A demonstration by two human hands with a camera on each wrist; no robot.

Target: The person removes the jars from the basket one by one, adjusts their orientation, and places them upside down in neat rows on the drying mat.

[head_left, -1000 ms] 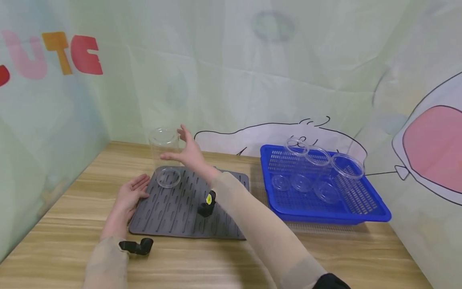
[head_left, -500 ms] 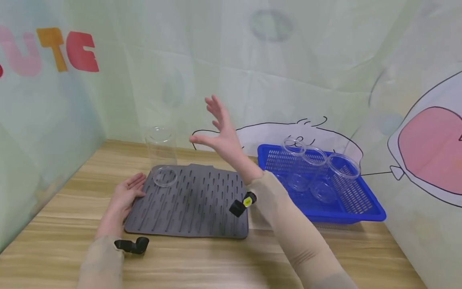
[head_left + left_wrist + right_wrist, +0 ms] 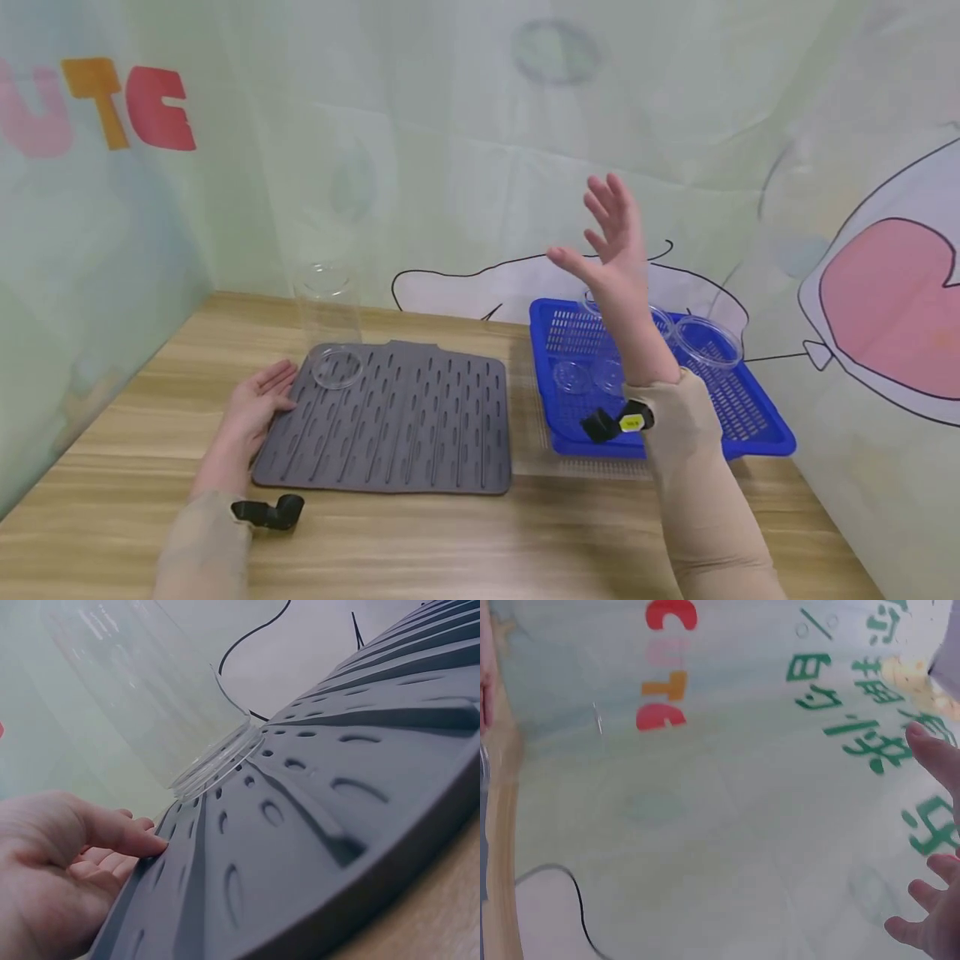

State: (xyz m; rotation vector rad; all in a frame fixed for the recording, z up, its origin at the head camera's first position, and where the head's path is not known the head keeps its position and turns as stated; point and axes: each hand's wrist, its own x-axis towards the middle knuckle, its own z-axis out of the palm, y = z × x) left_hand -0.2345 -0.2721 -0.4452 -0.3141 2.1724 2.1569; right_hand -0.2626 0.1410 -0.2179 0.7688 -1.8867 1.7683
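Observation:
A tall clear plastic cup stands on the back left corner of a grey ribbed drying mat, its ringed end down on the mat. My left hand lies at the mat's left edge, close to the cup. In the left wrist view, the thumb of that left hand touches the mat's upper surface, with the other fingers beyond the edge. My right hand is raised in front of the blue basket, fingers spread and nothing held. It hides part of the clear cups in the basket.
The mat and basket sit apart on a wood-grain table. A printed cloth curtain hangs behind and at both sides. Cup rims stick up above the basket's edge.
My right hand has moved away from the standing cup, rightward to the basket, fingers still spread. The cup stays upright on the mat. My left hand keeps its place at the mat's edge.

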